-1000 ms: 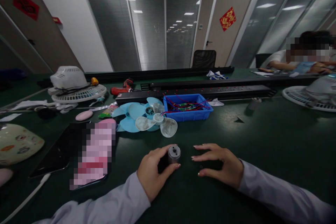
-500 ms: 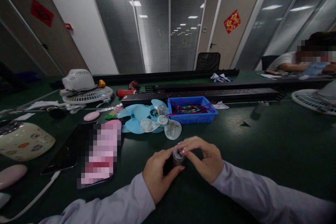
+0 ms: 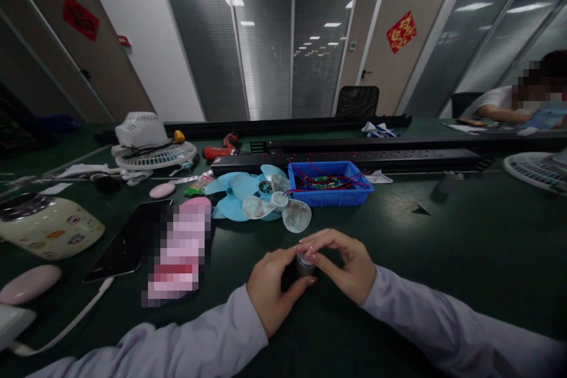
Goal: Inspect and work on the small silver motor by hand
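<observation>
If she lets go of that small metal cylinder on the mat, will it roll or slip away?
Probably it stays put: the small metal cylinder seems to stand on its flat end between the left hand and the right hand. Tipped on its side, its round body would likely roll. It looks like solid metal, so likely heavy for its size, and its smooth wall may be slippery.

glass partitions (image 3: 292, 41), green table (image 3: 465, 236), black chair (image 3: 357, 100).

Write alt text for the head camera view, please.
Both hands meet on a small metal cylinder over a dark green table: left hand grips its side, right hand fingers touch its top. Fan blades and a blue bin lie behind.
</observation>
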Demonstrator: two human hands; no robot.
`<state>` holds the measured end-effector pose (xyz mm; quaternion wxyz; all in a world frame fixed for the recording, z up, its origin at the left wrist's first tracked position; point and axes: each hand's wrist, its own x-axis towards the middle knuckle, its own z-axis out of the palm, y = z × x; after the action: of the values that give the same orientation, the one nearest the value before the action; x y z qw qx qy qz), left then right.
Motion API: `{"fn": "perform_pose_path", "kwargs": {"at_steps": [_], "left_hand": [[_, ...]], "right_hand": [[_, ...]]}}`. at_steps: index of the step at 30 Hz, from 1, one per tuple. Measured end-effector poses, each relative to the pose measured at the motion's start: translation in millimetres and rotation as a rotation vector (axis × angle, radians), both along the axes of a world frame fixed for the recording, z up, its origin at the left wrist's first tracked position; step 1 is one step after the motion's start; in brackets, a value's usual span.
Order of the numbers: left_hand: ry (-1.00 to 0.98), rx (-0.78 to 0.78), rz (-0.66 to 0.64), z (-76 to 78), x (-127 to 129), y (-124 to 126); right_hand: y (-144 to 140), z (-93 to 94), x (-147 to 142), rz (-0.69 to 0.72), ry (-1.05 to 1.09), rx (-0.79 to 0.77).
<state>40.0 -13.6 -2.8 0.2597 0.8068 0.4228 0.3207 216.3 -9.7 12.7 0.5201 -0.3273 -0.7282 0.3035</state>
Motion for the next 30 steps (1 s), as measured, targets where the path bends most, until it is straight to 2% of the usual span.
{"fn": "perform_pose_path", "kwargs": {"at_steps": [3, 11, 15, 19, 21, 24, 27, 30], "left_hand": [[-0.004, -0.011, -0.013, 0.3, 0, 0], [-0.020, -0.002, -0.048, 5.8, 0, 0], [0.001, -0.015, -0.048, 6.8, 0, 0], [0.023, -0.046, -0.030, 5.7, 0, 0], [0.026, -0.054, -0.019, 4.9, 0, 1], [0.006, -0.059, -0.015, 4.8, 0, 0], [-0.017, -0.062, -0.006, 5.2, 0, 0], [-0.009, -0.070, -0.002, 4.5, 0, 0]], "right_hand": [[-1, -0.3, -1, -0.008, 0.030, -0.002], [-2, 1.4, -6, -0.117, 0.058, -0.123], [-1, 5.6, -6, -0.130, 0.129, -0.056], [-2, 4.8, 12, -0.144, 0.192, 0.030], [-5, -0.7, 28, -0.127, 0.119, -0.026], [-16, -11.5, 54, -0.036, -0.036, -0.191], [-25, -17.6, 69, -0.015, -0.169, -0.214], [-29, -17.1, 70, 0.015, -0.247, -0.259]]}}
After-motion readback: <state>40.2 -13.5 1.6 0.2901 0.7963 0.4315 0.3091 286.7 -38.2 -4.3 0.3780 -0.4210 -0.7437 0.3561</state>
